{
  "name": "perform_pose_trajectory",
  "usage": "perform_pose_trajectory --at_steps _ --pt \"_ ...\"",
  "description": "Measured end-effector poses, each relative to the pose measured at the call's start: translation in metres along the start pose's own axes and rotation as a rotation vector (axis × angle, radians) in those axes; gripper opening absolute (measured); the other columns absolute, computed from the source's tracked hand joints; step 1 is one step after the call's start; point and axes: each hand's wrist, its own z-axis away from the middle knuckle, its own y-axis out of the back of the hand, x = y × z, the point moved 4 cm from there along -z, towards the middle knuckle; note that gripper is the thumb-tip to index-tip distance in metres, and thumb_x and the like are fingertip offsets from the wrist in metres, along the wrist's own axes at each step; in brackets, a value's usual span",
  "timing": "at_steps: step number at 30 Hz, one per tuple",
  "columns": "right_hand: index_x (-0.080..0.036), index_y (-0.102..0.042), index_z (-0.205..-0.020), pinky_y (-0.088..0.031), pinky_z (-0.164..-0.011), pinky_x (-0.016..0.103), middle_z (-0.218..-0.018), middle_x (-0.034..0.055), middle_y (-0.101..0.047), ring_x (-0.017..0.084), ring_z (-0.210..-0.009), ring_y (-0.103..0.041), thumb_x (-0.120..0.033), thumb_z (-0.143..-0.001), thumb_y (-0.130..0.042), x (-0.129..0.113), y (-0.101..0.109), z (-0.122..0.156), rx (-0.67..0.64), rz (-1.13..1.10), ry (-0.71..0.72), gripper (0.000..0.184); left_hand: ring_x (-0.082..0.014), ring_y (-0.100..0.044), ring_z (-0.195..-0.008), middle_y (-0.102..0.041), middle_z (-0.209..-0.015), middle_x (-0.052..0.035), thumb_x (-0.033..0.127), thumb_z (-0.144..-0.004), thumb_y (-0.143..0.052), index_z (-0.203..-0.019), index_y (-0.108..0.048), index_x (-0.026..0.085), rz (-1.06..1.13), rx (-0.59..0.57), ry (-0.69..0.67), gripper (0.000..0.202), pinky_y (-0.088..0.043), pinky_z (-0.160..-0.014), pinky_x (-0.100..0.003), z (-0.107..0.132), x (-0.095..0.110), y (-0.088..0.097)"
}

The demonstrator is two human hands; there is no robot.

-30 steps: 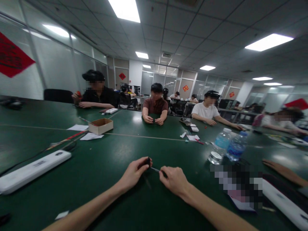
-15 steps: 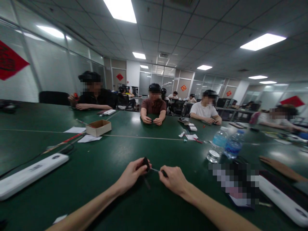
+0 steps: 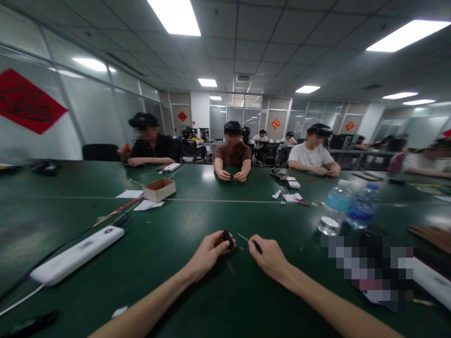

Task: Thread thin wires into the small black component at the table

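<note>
While my left grip (image 3: 207, 256) is closed on a small black piece (image 3: 228, 239) and my right grip (image 3: 269, 258) is closed on a thin pointed tool (image 3: 256, 246), both sit over the near part of the green bench (image 3: 197, 305), well out from its far side.

To my left lies a long white bar (image 3: 75, 256) with a cord at its end. Farther off on that side are an open cardboard box (image 3: 159, 190), loose sheets of paper (image 3: 129, 194) beside it and a long red stick (image 3: 118, 210). To my right, two water bottles (image 3: 347, 206) stand upright, just beside each other. Nearer me on that side, a blurred patch (image 3: 366, 267) hides whatever lies there, and a white bar (image 3: 431, 281) runs past it toward the right edge. Small paper scraps (image 3: 287, 197) are scattered mid-bench, beyond my hands.

Across the bench sit a person in a black shirt (image 3: 151, 145), a person in a brown shirt (image 3: 232, 155) and a person in a white shirt (image 3: 312, 152), each with hands at the far edge.

The black piece is short and dull, mostly wrapped by my fingers, and too small to show detail. The tool has a dark handle and a thin pale shaft, its tip pointing up and left, just apart from the piece.
</note>
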Motion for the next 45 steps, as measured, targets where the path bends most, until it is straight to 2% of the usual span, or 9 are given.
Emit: perform_pose_trajectory --at_steps 6,13,17,22,29,39,45 --pt "-0.018 -0.061 -0.094 -0.04 -0.061 0.023 -0.074 0.0007 -0.064 0.012 -0.062 -0.059 -0.032 -0.097 -0.039 -0.003 -0.005 0.0 -0.057 0.084 0.026 0.027 -0.0245 -0.058 -0.106 -0.062 -0.108 -0.0119 0.036 -0.085 -0.062 -0.111 -0.056 0.013 0.074 0.1 -0.004 0.035 -0.044 -0.099 -0.042 -0.004 -0.006 0.009" --pt "-0.02 -0.062 -0.094 -0.041 -0.059 0.022 -0.075 0.0009 -0.064 0.012 -0.06 -0.059 -0.034 -0.097 -0.036 -0.005 -0.003 -0.001 -0.074 0.105 0.021 0.03 -0.0247 -0.058 -0.105 -0.062 -0.11 -0.0126 0.039 -0.085 -0.061 -0.115 -0.055 0.013 0.031 0.131 -0.01 0.041 -0.043 -0.099 -0.042 -0.005 -0.006 0.009" --pt "-0.02 -0.063 -0.092 -0.042 -0.06 0.022 -0.075 0.0013 -0.064 0.013 -0.062 -0.059 -0.034 -0.097 -0.037 -0.005 -0.002 0.0 -0.068 0.113 0.026 0.03 -0.0249 -0.059 -0.104 -0.063 -0.11 -0.0119 0.043 -0.086 -0.059 -0.118 -0.056 0.015 -0.031 0.116 -0.001 0.043 -0.044 -0.096 -0.041 -0.004 -0.006 0.008" --pt "-0.02 -0.062 -0.093 -0.042 -0.06 0.021 -0.076 0.0009 -0.064 0.012 -0.062 -0.059 -0.034 -0.097 -0.037 -0.006 0.0 0.001 -0.076 0.09 0.032 0.029 -0.0243 -0.058 -0.107 -0.062 -0.113 -0.0105 0.038 -0.088 -0.057 -0.121 -0.054 0.016 -0.081 0.107 -0.003 0.04 -0.043 -0.097 -0.04 -0.002 0.0 0.005" --pt "-0.021 -0.063 -0.091 -0.042 -0.063 0.023 -0.075 0.0006 -0.065 0.013 -0.064 -0.06 -0.034 -0.097 -0.038 -0.007 -0.002 0.0 -0.071 0.141 0.017 0.028 -0.0237 -0.058 -0.106 -0.064 -0.11 -0.0096 0.035 -0.084 -0.062 -0.117 -0.056 0.016 -0.16 0.079 -0.039 0.038 -0.042 -0.099 -0.038 -0.002 0.008 0.004" --pt "-0.021 -0.062 -0.089 -0.041 -0.06 0.022 -0.073 -0.0004 -0.064 0.013 -0.06 -0.058 -0.034 -0.097 -0.037 -0.008 -0.002 0.001 -0.061 0.12 0.051 0.029 -0.0238 -0.059 -0.104 -0.063 -0.112 -0.0113 0.031 -0.086 -0.058 -0.12 -0.054 0.015 -0.075 0.092 -0.019 0.037 -0.044 -0.096 -0.039 -0.003 -0.003 0.008" --pt "-0.021 -0.063 -0.09 -0.041 -0.061 0.022 -0.075 0.0008 -0.065 0.013 -0.062 -0.06 -0.034 -0.096 -0.038 -0.009 -0.002 0.001 -0.063 0.149 0.041 0.029 -0.0239 -0.058 -0.104 -0.063 -0.111 -0.011 0.033 -0.085 -0.059 -0.118 -0.055 0.016 -0.06 0.102 -0.013 0.037 -0.044 -0.095 -0.039 -0.003 -0.002 0.007"
